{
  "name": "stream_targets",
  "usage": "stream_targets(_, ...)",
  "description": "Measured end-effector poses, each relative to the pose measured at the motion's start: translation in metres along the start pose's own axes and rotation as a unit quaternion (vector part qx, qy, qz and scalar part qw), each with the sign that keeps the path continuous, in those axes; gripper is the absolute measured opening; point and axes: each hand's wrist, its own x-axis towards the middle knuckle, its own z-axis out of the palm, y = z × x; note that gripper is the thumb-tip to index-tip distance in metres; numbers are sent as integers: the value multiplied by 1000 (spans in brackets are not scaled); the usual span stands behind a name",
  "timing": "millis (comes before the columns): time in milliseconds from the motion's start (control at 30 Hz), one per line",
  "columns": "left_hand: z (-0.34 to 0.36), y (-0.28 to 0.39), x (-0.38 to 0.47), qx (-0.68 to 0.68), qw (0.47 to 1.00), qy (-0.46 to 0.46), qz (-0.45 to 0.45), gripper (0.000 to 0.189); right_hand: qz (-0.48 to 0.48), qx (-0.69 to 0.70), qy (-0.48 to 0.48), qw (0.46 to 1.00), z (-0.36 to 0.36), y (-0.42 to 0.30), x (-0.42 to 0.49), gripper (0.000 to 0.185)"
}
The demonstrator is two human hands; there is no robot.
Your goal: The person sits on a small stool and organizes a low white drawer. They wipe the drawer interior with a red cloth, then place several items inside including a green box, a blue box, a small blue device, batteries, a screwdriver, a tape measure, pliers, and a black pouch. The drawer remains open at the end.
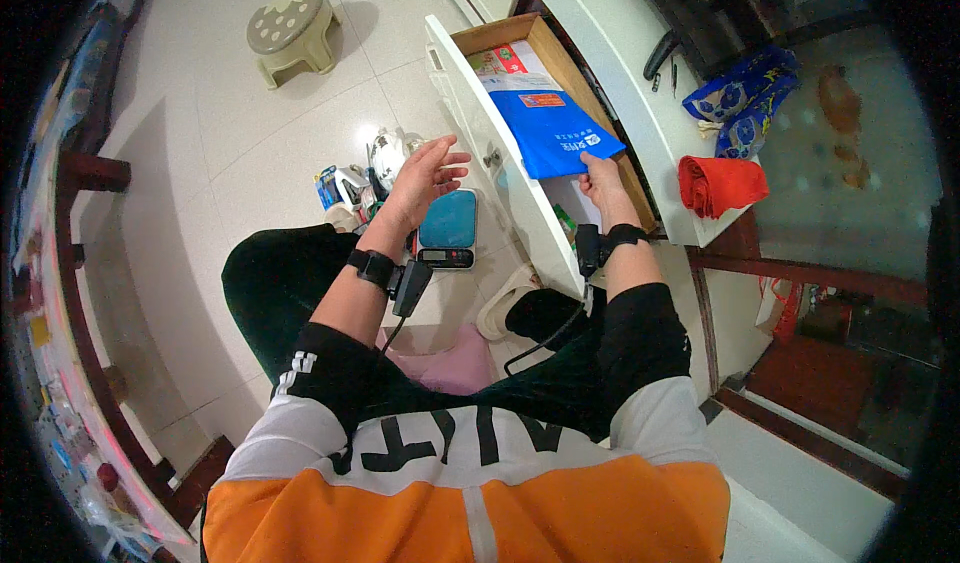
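Observation:
A flat blue plastic bag (547,132) bearing white writing lies partly inside an open drawer (491,150) with a white front and wooden sides. My right hand (602,182) pinches its near right corner, thumb on top. Under and behind it are papers (517,59), one with a red printed patch. My left hand (431,173) hovers left of the drawer front, fingers spread and holding nothing. Below that hand a digital scale (448,225) with a blue top rests on the floor. Beside the scale sits a pile of small items, among them a white plastic bag (388,156).
A small spotted plastic stool (292,30) stands on the tiled floor. Right of the drawer, a white cabinet top (652,113) carries a folded red cloth (721,186) and a blue patterned bag (750,98). A cluttered table (82,428) runs along the left.

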Motion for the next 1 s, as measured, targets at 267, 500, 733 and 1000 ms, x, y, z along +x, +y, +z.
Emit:
stream_targets(267,-12,-20,19,-19,998,37,-47,47,-23,-11,-12,1000,19,-1,34,18)
stream_targets(500,-37,-38,30,-13,991,109,-80,40,-3,45,-118,992,25,17,46,37)
stream_targets(733,-66,-73,37,20,981,159,-111,37,-118,-88,46,988,33,-16,2,23)
stream_targets(1000,-115,-127,4,65,930,267,-243,17,-301,-199,-320,876,133,-15,-111,30)
